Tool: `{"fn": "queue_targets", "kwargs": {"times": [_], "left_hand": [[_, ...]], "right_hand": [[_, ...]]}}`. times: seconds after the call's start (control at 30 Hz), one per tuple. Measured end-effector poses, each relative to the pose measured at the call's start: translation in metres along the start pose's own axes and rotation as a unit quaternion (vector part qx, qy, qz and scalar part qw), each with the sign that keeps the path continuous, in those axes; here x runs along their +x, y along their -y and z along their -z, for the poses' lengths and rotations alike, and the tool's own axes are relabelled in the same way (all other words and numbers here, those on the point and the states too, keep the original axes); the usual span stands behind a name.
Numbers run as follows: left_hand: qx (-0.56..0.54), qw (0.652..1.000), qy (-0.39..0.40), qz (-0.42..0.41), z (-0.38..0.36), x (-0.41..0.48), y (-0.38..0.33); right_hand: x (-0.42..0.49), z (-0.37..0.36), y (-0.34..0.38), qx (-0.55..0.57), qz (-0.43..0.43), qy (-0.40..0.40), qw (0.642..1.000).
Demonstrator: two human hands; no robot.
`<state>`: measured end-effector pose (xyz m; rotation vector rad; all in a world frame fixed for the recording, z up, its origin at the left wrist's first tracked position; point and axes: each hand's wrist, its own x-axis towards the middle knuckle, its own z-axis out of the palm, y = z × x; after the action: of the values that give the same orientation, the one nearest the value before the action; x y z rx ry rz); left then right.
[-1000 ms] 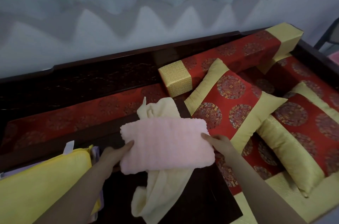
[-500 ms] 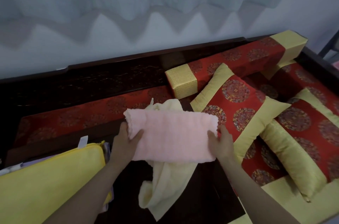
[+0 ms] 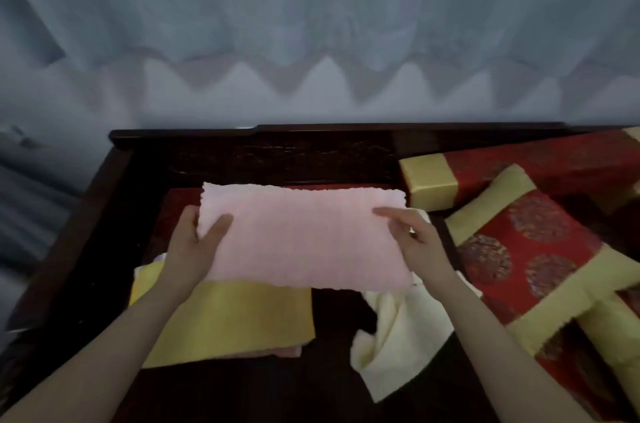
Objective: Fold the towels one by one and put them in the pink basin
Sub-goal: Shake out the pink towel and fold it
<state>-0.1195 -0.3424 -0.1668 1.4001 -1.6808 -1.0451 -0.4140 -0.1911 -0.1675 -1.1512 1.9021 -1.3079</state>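
Note:
A folded pink towel point(image 3: 304, 235) is held flat in the air over the dark wooden bench. My left hand point(image 3: 194, 246) grips its left end, thumb on top. My right hand point(image 3: 412, 239) pinches its right end. Below it on the left lies a folded yellow towel point(image 3: 235, 322) on top of a stack, with a pink layer showing under it. A pale cream towel point(image 3: 398, 343) lies crumpled and unfolded on the bench to the right. No pink basin shows in this view.
Red and gold patterned cushions point(image 3: 533, 249) and a bolster point(image 3: 485, 176) fill the right side. The dark carved wooden backrest point(image 3: 294, 152) runs behind, with a white curtain point(image 3: 311, 24) above it. The bench's left armrest point(image 3: 90, 214) borders the stack.
The view has swung left and the pink towel has been lifted and carried left, over the yellow stack. Both hands have kept hold of its ends.

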Motion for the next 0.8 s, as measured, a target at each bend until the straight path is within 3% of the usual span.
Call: {"fn": "queue_targets", "kwargs": {"times": [0.17, 0.33, 0.43, 0.57, 0.67, 0.8], "left_hand": [[0.013, 0.995, -0.032, 0.094, 0.079, -0.006, 0.06], [0.067, 0.978, -0.018, 0.198, 0.11, -0.02, 0.128], [0.105, 0.958, 0.025, 0.267, 0.115, -0.026, 0.153], [0.12, 0.948, 0.054, 0.289, 0.115, -0.021, 0.158], [0.166, 0.954, 0.04, 0.245, 0.117, -0.017, 0.137], [0.193, 0.977, -0.059, 0.068, 0.114, -0.012, 0.099]], "right_hand": [[0.002, -0.097, 0.015, 0.028, -0.067, 0.111, 0.991], [-0.02, -0.164, -0.009, -0.043, -0.114, 0.186, 0.975], [-0.036, -0.175, -0.032, -0.088, -0.134, 0.176, 0.971], [-0.045, -0.174, -0.045, -0.097, -0.12, 0.153, 0.976], [-0.039, -0.159, -0.043, -0.081, -0.103, 0.126, 0.983], [-0.018, -0.104, -0.053, -0.139, -0.117, -0.037, 0.983]]}}
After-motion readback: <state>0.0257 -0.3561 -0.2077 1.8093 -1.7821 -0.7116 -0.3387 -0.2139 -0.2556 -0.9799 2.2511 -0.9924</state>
